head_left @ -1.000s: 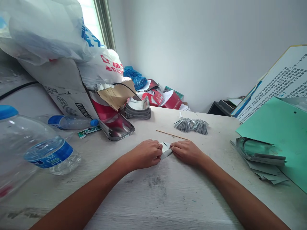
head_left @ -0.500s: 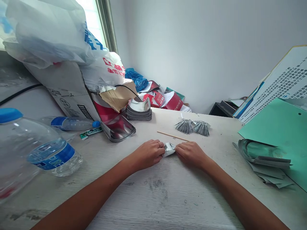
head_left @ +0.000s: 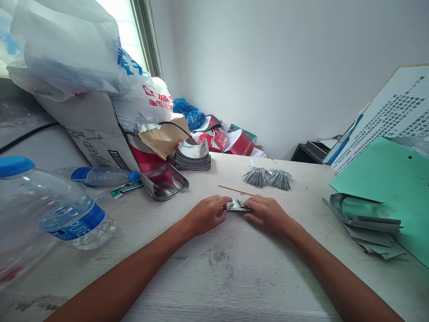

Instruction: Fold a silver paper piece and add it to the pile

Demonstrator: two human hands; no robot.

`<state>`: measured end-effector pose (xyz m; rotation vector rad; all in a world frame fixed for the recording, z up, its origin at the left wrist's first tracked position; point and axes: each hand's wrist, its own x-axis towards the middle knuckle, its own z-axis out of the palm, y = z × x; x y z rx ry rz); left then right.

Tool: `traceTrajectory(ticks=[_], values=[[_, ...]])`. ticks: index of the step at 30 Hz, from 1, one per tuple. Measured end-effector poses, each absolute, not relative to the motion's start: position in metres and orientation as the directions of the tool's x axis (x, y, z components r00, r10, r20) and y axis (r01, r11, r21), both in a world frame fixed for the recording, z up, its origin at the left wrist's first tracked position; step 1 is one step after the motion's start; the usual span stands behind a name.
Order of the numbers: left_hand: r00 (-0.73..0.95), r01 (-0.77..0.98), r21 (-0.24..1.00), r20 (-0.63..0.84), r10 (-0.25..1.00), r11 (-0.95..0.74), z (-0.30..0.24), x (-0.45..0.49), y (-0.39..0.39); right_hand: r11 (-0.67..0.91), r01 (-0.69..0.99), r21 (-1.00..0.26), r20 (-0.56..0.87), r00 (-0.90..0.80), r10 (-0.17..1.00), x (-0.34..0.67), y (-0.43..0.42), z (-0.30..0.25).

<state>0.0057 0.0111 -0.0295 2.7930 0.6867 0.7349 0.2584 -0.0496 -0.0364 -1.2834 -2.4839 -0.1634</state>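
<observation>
Between my two hands, low on the white tabletop, is a small folded piece of silvery foil-like sheet point(head_left: 237, 205). My left hand point(head_left: 208, 214) pinches its left end, fingers curled. On its right end, the fingers of my right hand point(head_left: 264, 212) are bent over and grip it; my fingertips hide both ends. Just beyond lies a thin wooden stick point(head_left: 234, 189), its right end close to my right hand. Farther back, two fan-shaped bundles of thin silvery strips point(head_left: 268, 178) rest side by side.
Left stand a large clear bottle point(head_left: 73, 223), a smaller lying bottle point(head_left: 103, 176), a toothpaste box point(head_left: 126, 188) and a shiny metallic tray-like piece point(head_left: 169, 181). Stacked curved grey sheets point(head_left: 192, 156) sit behind. At right are more grey sheets point(head_left: 365, 223) against a green folder point(head_left: 385, 179).
The foil piece has been flattened and now looks lower and narrower. My fingers have shifted slightly on its ends, the right hand's fingers reaching further over it.
</observation>
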Motion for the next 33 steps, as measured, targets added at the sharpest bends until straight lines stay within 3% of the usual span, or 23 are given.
traceTrajectory(ticks=[5, 13, 21, 33], values=[[0.730, 0.397, 0.347, 0.442, 0.522, -0.850, -0.033, 0.003, 0.017, 0.564, 0.791, -0.236, 0.339, -0.477, 0.811, 0.261, -0.047, -0.038], [0.692, 0.400, 0.412, 0.451, 0.565, -0.819, -0.030, 0.003, 0.015, 0.434, 0.705, -0.561, 0.439, -0.191, 0.878, 0.260, -0.039, -0.053], [0.628, 0.394, 0.513, 0.456, 0.631, -0.763, -0.032, 0.005, 0.018, 0.460, 0.694, -0.554, 0.490, -0.174, 0.854, 0.256, -0.039, -0.056], [0.440, 0.199, 0.873, 0.327, 0.837, -0.446, -0.036, 0.012, 0.016, 0.576, 0.670, -0.469, 0.634, -0.198, 0.748, 0.259, -0.038, -0.057]])
